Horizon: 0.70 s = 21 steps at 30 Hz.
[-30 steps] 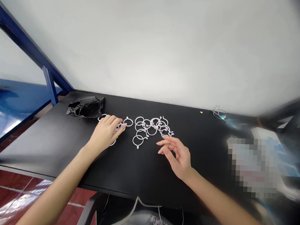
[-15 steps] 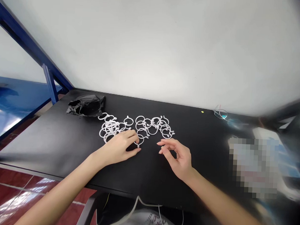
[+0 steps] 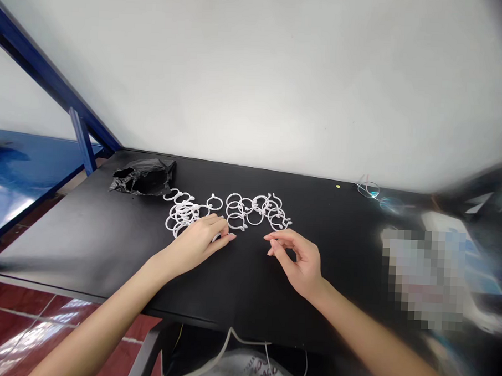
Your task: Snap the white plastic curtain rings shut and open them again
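My left hand [image 3: 205, 236] is low over the black table, its fingers curled and the thumb stretched along below them. Part of a white curtain ring [image 3: 216, 238] shows between thumb and fingers; the rest is hidden. Left of and behind this hand lies a heap of white curtain rings [image 3: 185, 210]. To its right, a looser spread of similar rings [image 3: 255, 210], each with a small eyelet, overlaps on the tabletop. My right hand [image 3: 300, 262] hovers in front of that spread, thumb and fingertips brought together, with nothing visible in them.
A torn black plastic bag [image 3: 145, 177] lies at the back left. Eyeglasses [image 3: 369, 189] rest at the back right, near blurred white and blue packages [image 3: 460, 247]. A blue metal frame [image 3: 51, 79] stands at left, and a pale wall [image 3: 259, 88] rises behind the table [image 3: 238, 287].
The ring by my left fingertips has left its spot; part of it now shows under the hand. My left thumb has come closer to the fingers. My right hand has hardly moved.
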Each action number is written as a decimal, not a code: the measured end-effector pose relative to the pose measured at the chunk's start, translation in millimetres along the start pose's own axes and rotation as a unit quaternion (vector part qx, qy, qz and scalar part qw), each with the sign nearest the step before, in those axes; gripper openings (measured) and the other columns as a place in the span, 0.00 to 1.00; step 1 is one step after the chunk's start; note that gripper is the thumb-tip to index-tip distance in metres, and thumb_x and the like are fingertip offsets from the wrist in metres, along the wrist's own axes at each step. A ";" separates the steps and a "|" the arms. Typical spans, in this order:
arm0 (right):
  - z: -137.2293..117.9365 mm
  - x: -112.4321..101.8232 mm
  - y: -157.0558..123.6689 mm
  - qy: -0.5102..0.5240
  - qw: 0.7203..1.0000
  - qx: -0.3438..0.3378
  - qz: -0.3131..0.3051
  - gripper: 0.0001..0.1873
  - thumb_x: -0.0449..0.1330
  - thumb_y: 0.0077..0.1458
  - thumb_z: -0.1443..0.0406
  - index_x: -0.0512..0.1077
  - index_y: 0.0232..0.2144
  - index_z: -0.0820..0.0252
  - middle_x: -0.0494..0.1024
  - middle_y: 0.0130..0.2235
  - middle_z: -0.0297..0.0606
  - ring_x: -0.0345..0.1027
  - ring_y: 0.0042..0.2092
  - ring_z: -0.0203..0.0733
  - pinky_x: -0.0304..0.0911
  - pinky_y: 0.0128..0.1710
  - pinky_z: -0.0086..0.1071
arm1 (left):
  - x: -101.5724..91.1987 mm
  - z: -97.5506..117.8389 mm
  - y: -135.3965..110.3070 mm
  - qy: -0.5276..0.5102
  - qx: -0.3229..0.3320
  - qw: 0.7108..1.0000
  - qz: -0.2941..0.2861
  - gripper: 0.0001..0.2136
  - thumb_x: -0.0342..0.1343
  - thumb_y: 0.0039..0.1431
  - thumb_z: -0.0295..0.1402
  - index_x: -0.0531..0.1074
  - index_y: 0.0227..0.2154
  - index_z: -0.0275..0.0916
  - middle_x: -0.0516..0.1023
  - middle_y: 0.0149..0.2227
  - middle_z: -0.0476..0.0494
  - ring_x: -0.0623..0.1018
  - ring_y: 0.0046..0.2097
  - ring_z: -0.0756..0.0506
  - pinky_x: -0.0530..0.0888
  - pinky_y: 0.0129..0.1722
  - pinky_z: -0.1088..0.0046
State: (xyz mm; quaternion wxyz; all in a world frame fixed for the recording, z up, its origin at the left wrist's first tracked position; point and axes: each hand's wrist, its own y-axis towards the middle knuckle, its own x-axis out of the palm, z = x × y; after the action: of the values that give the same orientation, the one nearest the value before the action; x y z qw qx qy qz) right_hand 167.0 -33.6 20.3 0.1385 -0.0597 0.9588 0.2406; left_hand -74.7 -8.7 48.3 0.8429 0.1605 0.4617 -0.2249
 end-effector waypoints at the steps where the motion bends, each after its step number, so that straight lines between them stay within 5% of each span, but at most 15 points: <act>1: -0.3 -0.2 -0.1 -0.001 1.000 0.002 -0.002 0.07 0.58 0.59 0.71 0.74 0.38 0.56 0.80 0.35 0.36 0.74 0.28 0.36 0.73 0.30 0.32 | 0.5 1.3 -0.5 -0.001 0.005 1.000 0.001 0.13 0.47 0.68 0.38 0.64 0.28 0.39 0.70 0.30 0.49 0.70 0.33 0.47 0.67 0.34 0.70; 8: -1.4 -0.1 0.3 -0.009 1.000 0.001 -0.008 0.07 0.58 0.59 0.71 0.74 0.38 0.56 0.79 0.34 0.36 0.74 0.28 0.36 0.72 0.30 0.32 | 7.3 0.6 -7.3 0.072 0.030 0.997 -0.016 0.07 0.55 0.63 0.37 0.68 0.38 0.39 0.73 0.39 0.44 0.73 0.41 0.43 0.70 0.42 0.65; 14: -2.1 0.2 -0.2 -0.006 1.000 0.002 -0.011 0.07 0.58 0.59 0.70 0.75 0.37 0.56 0.79 0.33 0.36 0.73 0.28 0.36 0.72 0.29 0.32 | -7.5 -15.7 -13.3 0.098 0.023 0.990 -0.098 0.07 0.50 0.65 0.32 0.71 0.32 0.39 0.72 0.35 0.46 0.72 0.36 0.45 0.68 0.37 0.69; 18: -0.8 1.4 -0.1 0.010 1.000 0.020 -0.018 0.05 0.60 0.59 0.68 0.75 0.37 0.56 0.79 0.33 0.36 0.73 0.28 0.36 0.73 0.30 0.33 | -13.5 -3.1 -12.1 0.020 0.025 0.994 -0.109 0.10 0.46 0.68 0.31 0.70 0.32 0.39 0.71 0.34 0.47 0.72 0.34 0.49 0.67 0.35 0.73; 21: 1.8 2.0 2.4 0.113 0.983 0.125 -0.078 0.11 0.62 0.57 0.62 0.74 0.43 0.58 0.79 0.37 0.39 0.75 0.29 0.37 0.74 0.27 0.32 | -14.1 16.6 -6.1 -0.094 0.060 0.986 -0.125 0.08 0.47 0.68 0.32 0.69 0.35 0.40 0.72 0.35 0.48 0.71 0.33 0.50 0.68 0.33 0.75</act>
State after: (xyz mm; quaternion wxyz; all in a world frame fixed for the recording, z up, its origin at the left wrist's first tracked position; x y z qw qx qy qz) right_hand 165.0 -30.8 19.3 0.0541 -0.1432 0.9832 0.0992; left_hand -72.8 -18.5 68.6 0.8366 0.1296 0.3822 -0.3703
